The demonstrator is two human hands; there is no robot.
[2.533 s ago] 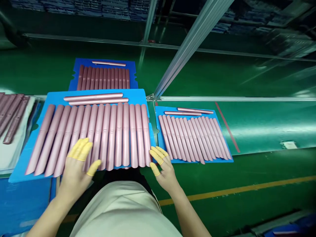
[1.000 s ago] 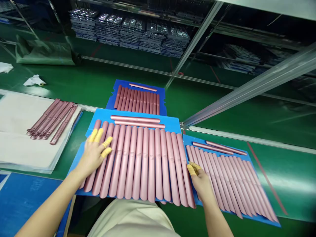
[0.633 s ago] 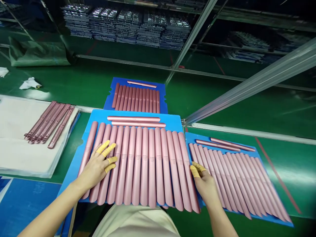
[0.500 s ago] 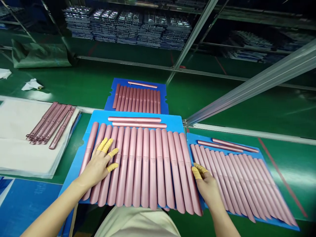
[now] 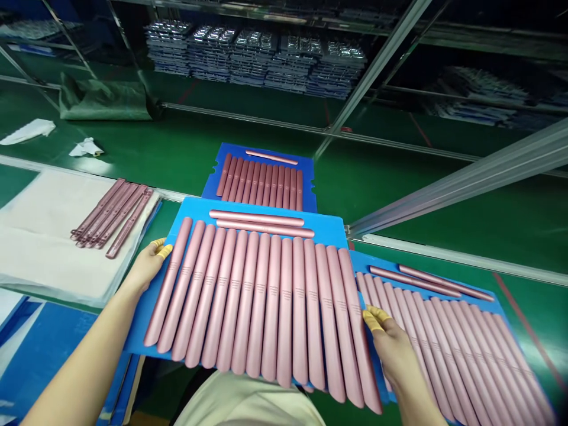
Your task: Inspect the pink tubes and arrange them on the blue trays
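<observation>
A blue foam tray (image 5: pixel 326 232) lies in front of me, holding a row of several long pink metal tubes (image 5: pixel 260 305) with two more across its far end. My left hand (image 5: pixel 146 266), in yellow finger cots, grips the tray's left edge, with most of its fingers out of sight. My right hand (image 5: pixel 390 343) sits at the right edge, its fingertips over the end tube and the rest of the grip hidden. A second blue tray (image 5: pixel 488 302) of thinner pink tubes lies to the right, partly under the first tray's edge.
A third blue tray (image 5: pixel 308 177) of pink tubes stands beyond. To the left, slim pink strips (image 5: pixel 113 216) lie on a white sheet stack (image 5: pixel 39 236). All rest on a green bench, with a metal rail (image 5: pixel 461 254) right and shelved metal stacks (image 5: pixel 255 59) behind.
My left hand has moved off the tubes to the tray's left edge. My right hand has shifted to the right edge. The view has moved slightly, and the tray now overlaps the right tray more.
</observation>
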